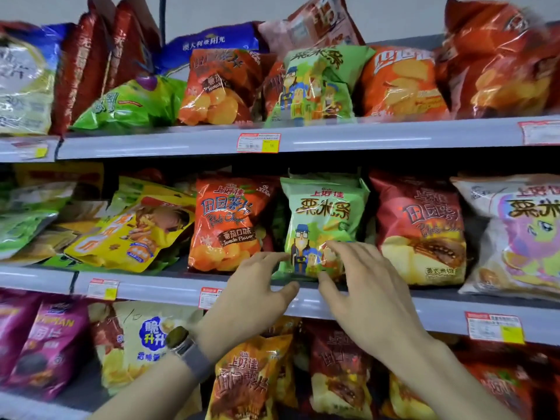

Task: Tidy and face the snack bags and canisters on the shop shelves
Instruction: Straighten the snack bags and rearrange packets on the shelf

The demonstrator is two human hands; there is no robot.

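Observation:
A light green snack bag (322, 216) with cartoon figures stands upright on the middle shelf (169, 291). My left hand (257, 294) reaches to its lower left corner, fingers relaxed and touching the bag's edge. My right hand (360, 286) lies against its lower right front, fingers spread and nearly straight. Neither hand curls round the bag. An orange tomato chips bag (225, 222) stands just left of it, a red chips bag (419, 225) just right.
A white bag (515, 234) stands at the far right, and yellow (130, 234) and green bags lie slumped at the left. The top shelf (333, 136) holds leaning orange, green and red bags. The bottom shelf holds purple, cream and orange bags. Price tags line the shelf edges.

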